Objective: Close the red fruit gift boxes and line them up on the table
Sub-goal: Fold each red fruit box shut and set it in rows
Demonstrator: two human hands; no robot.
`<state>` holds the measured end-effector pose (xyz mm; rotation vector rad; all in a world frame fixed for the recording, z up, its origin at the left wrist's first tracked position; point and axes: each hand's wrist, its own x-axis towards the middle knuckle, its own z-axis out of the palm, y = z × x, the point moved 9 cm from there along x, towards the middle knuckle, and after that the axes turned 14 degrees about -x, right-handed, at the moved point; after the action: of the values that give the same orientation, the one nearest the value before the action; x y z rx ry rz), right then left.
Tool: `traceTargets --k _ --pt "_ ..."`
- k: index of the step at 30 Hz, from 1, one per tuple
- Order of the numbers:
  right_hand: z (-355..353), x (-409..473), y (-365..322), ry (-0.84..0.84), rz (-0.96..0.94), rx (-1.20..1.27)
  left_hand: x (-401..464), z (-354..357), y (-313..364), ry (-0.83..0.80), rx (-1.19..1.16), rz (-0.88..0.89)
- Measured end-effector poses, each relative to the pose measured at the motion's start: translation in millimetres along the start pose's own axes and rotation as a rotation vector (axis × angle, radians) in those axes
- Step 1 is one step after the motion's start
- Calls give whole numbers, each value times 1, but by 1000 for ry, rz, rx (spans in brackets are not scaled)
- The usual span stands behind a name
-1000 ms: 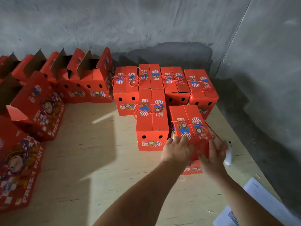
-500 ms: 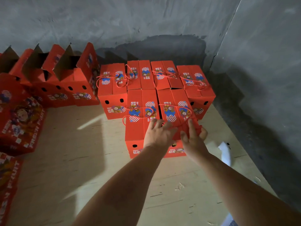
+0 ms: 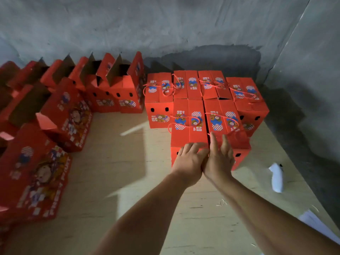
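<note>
Several closed red gift boxes with rope handles stand in two rows at the back right of the table. The front row holds two: a left box [image 3: 189,124] and a right box [image 3: 226,124], side by side and touching. My left hand [image 3: 189,160] rests with straight fingers on the near top edge of the left box. My right hand [image 3: 219,159] presses with straight fingers against the near end of the right box. The two hands touch each other. Open red boxes [image 3: 114,83] with raised flaps line the back left.
More open red boxes [image 3: 66,115] with cartoon prints stand along the left side. The plywood table [image 3: 117,166] has its right edge beside a dark gap at the grey wall. A white object [image 3: 276,176] lies near that edge; white paper [image 3: 316,225] lies at lower right.
The right front box has been slid left and back until it sits against the left front box. Both hands moved left with it and now meet at the boxes' near ends.
</note>
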<state>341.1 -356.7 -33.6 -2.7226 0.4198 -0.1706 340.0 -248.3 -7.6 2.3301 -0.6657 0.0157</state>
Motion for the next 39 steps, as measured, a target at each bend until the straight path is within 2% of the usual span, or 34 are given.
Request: traceTargets --k 3,6,8,10,14,16,20,22,24,26,28,30,31,32,35,37,39 --pt "12 -41 -61 -73 -232 19 -64 -34 -35 103 -154 -123" --pt "43 -98 -121 -386 -466 110 -137 -72 -73 187 -308 -302" --pt "66 -137 -160 -555 -593 25 -196 -96 -102 273 -383 -456" --pt "85 -168 -200 -627 -687 -30 -260 -113 -132 356 -418 -608" --pt "112 -212 -284 -707 -745 -23 -375 -128 -180 433 -395 -843" --pt "122 -230 -330 -737 -759 -2 -407 -148 -195 498 -356 -877" --pt "130 -256 -427 -749 -788 53 -416 -243 -220 732 -171 -737" --pt "132 -263 -467 -721 -800 73 -414 -295 -235 843 -70 -703" --pt "135 -265 -493 -673 -786 88 -410 -327 -255 883 -33 -729" --pt "141 -263 -501 -627 -727 101 -406 -338 -281 821 -78 -808" --pt "149 -262 -494 -619 -662 106 -403 -333 -312 653 -106 -901" --pt "158 -262 -476 -643 -623 82 -392 -321 -326 410 -48 -877" --pt "160 -260 -466 -652 -610 63 -388 -318 -329 363 2 -836" --pt "162 -256 -456 -657 -593 50 -386 -316 -330 374 43 -810" --pt "159 -243 -422 -664 -505 55 -384 -323 -320 542 95 -744" --pt "152 -237 -400 -661 -437 90 -376 -315 -308 523 154 -666" --pt "144 -234 -377 -656 -372 133 -367 -298 -294 458 174 -660"
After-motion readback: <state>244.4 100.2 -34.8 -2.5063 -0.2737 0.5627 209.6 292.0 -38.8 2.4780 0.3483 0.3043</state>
